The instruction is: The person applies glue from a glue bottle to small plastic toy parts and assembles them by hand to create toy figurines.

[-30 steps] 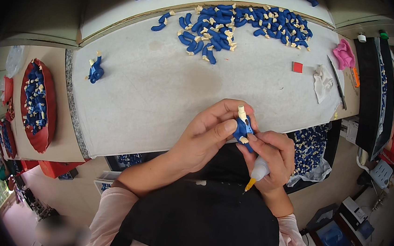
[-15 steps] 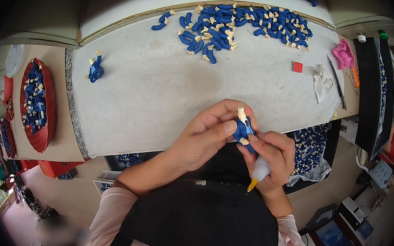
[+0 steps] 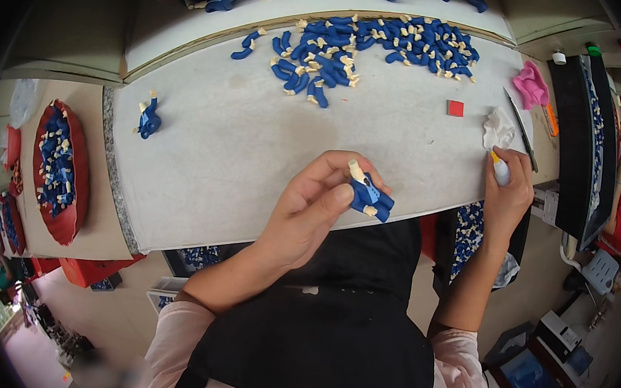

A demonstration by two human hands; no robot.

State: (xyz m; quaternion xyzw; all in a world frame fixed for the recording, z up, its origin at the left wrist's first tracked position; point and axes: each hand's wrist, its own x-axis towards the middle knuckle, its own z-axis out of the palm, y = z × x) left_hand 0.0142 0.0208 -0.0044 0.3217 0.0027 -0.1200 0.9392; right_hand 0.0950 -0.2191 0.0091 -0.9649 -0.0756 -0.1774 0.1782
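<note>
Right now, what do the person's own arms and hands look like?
Both hands are bare, without gloves, and no watch or bracelet shows. The forearms are uncovered too, below short, loose, pale pinkish sleeves. A black apron covers the front of the body.

Smooth matt plastic-looking figure (image 3: 371, 194), crumpled papery tissue (image 3: 498, 126), matt tabletop (image 3: 241, 140)

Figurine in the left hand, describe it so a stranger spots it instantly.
Start at the pale worktable, near edge, middle: the left hand's grip holds a blue figurine with a cream peg on top and light-blue front. Unlike the similar figure at the table's left end or the bent blue limbs heaped along the back, it alone is held.
</note>
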